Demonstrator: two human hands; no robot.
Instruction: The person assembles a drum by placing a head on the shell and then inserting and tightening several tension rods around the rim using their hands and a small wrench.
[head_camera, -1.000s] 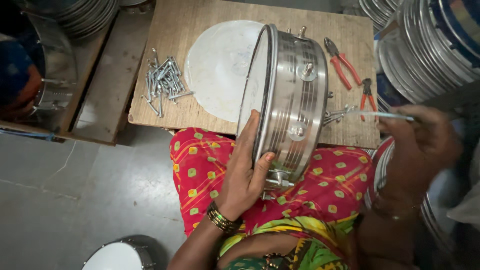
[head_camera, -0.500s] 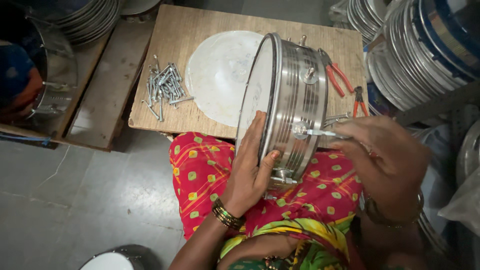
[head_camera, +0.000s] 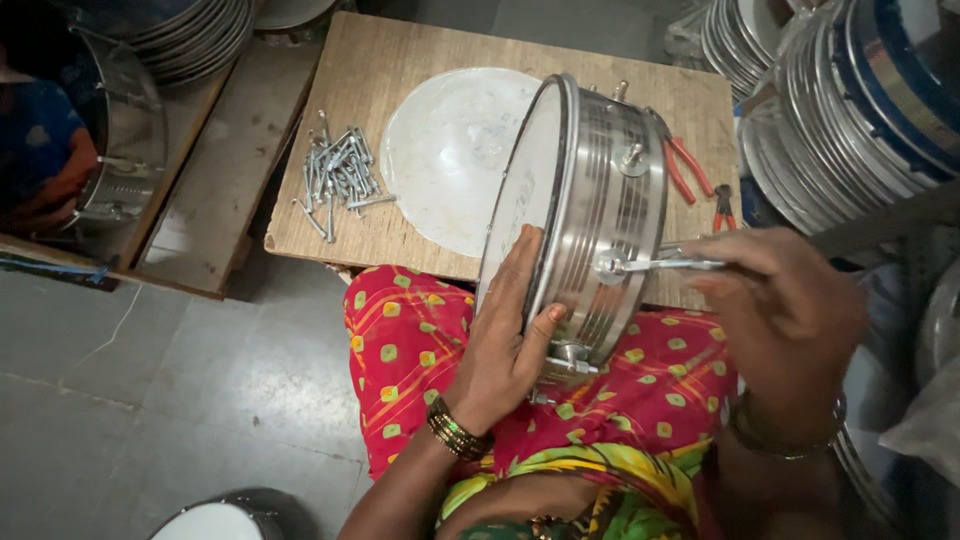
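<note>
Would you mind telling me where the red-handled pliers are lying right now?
In the head view, the red-handled pliers lie on the wooden board near its right edge, partly hidden behind the metal drum, with smaller dark pliers just to their right.

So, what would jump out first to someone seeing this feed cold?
The shiny steel drum standing on edge on the person's lap, mid-frame: the left hand braces its white head while the right hand holds a metal rod at a lug on its shell. Behind it, a wooden board carries a white round drumhead, a heap of bolts and red-handled pliers.
</note>
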